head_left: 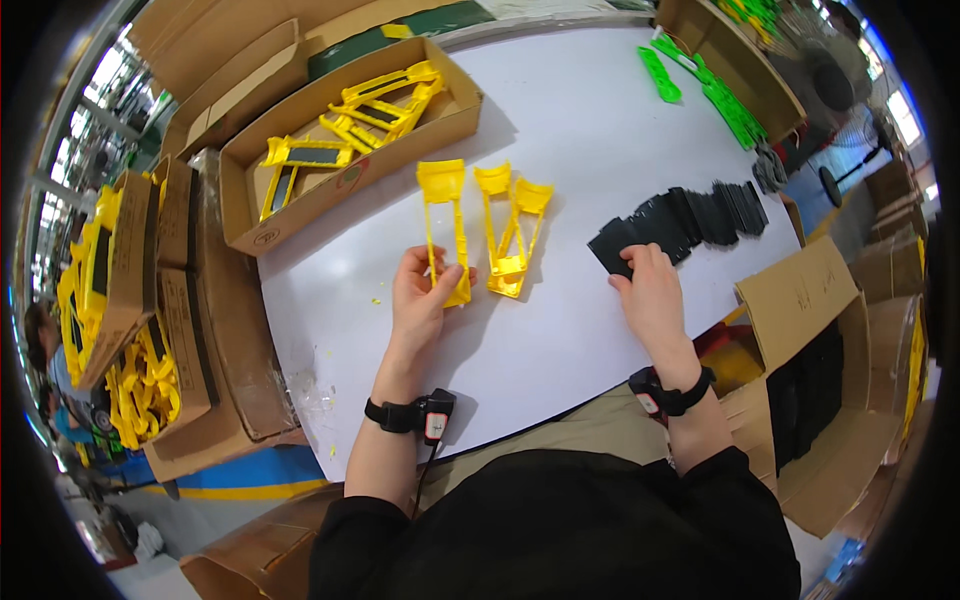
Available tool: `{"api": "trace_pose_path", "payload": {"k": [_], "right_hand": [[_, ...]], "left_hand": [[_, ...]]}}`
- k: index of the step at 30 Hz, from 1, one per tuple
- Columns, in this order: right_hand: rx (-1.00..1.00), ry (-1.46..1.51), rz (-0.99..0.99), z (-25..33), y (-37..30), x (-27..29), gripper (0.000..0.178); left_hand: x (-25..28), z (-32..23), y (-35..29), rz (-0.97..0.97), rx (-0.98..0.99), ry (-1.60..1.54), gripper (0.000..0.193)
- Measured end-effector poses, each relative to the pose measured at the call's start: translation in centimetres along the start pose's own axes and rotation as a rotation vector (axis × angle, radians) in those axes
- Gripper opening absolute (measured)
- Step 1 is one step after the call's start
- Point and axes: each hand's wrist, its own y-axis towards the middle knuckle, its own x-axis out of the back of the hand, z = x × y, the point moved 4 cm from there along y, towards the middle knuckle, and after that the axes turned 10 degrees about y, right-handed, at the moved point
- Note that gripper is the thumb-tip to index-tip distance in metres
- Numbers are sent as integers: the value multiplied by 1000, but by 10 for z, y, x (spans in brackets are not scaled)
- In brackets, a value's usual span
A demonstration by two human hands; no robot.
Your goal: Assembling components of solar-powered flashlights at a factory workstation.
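Observation:
My left hand (pixel 425 290) is closed round the lower end of a yellow plastic frame (pixel 441 183), its thumb across the part. Nothing fills the long opening of that frame. Just right of it, two more yellow frames (pixel 508 265) lie overlapping on the white table (pixel 540 365). My right hand (pixel 648 285) rests at the left end of a fanned row of thin black rectangular pieces (pixel 665 222). Its fingertips touch the nearest black piece; whether they grip one I cannot make out.
A shallow cardboard box (pixel 350 185) at the back left holds several yellow frames with black inserts. Stacked boxes (pixel 130 280) of yellow parts stand left. Green parts (pixel 715 95) lie back right by a tilted box. An open carton (pixel 810 400) with black pieces stands right.

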Motion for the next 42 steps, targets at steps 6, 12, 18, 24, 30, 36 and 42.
{"api": "trace_pose_path", "payload": {"k": [6,12,18,24,30,36,42], "right_hand": [[-93,166,97,10,17,9,23],[-234,726,353,50,24,12,16],[134,732,448,125,31,-25,52],[165,816,8,124,21,-56,59],[106,789,121,137,17,-72,27],[228,757,148,144,5,-63,26],[220,757,129,141,0,-71,23]], "left_hand": [[2,3,-1,106,87,-38,19],[-2,4,-5,183,40,-122,34],[-4,4,-7,355,1,40,35],[-9,8,-9,289,78,89,26],[-6,3,-11,266,-13,-26,26],[-5,2,-8,221,-32,-57,22],[-8,10,-12,219,50,-151,18]]}}
